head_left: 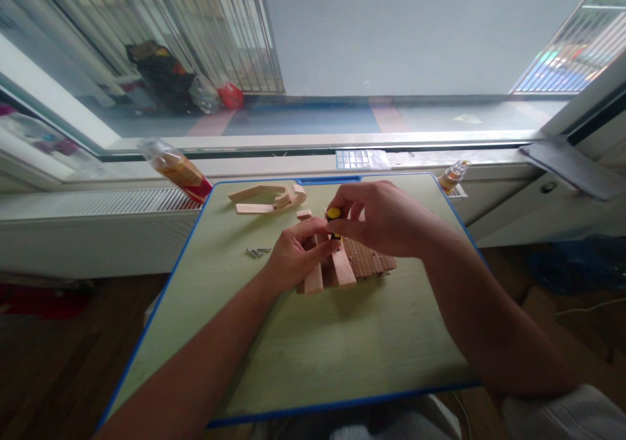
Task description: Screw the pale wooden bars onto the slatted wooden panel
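My right hand [372, 215] pinches the yellow-and-black handle of a short screwdriver [334, 214], which stands upright over a pale wooden bar [345, 272]. My left hand [296, 252] is closed around the lower part of the screwdriver and the wood beside it, its fingertips close to the tool's lower end. A second pale bar [313, 280] lies alongside, partly under my left hand. Beneath and to the right is a brown slatted wooden panel [369, 257] with small screws or pegs on it. The screwdriver's tip is hidden by my fingers.
Several loose screws [256, 253] lie left of my left hand. A curved pale wooden frame [274, 199] rests at the back of the blue-edged table [313, 362]. Bottles [178, 169] and a small bottle [453, 176] stand beyond the table, near the windowsill.
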A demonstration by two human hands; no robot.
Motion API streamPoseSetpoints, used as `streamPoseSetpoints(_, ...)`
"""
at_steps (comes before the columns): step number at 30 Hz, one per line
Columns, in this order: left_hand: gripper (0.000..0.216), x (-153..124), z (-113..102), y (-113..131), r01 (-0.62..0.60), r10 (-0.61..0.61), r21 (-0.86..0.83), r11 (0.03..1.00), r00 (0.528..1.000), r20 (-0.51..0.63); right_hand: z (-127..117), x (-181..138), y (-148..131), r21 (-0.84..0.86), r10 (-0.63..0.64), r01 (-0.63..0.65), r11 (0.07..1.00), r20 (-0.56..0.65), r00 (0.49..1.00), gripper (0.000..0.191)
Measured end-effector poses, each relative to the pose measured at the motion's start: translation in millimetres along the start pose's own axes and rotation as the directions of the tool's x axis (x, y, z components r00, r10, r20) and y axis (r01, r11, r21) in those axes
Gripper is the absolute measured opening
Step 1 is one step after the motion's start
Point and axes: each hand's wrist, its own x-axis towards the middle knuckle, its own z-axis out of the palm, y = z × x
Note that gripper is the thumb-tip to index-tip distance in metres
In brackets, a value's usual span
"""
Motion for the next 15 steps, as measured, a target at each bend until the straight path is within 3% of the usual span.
streamPoseSetpoints(7,0.029,0,-2,-8,-0.023,0.024,-0.026,0.999,0.999,0.037,5,-1,-6,-0.055,0.034,-0.036,0.998,-0.041,0.999,0.016)
streamPoseSetpoints(15,0.036,-2,-2,-13,0.039,-0.035,-0.102,0.994,0.998,0.042,10,-2,-9,-0.177,0.028,-0.045,0.983,-0.095,0.995,0.017)
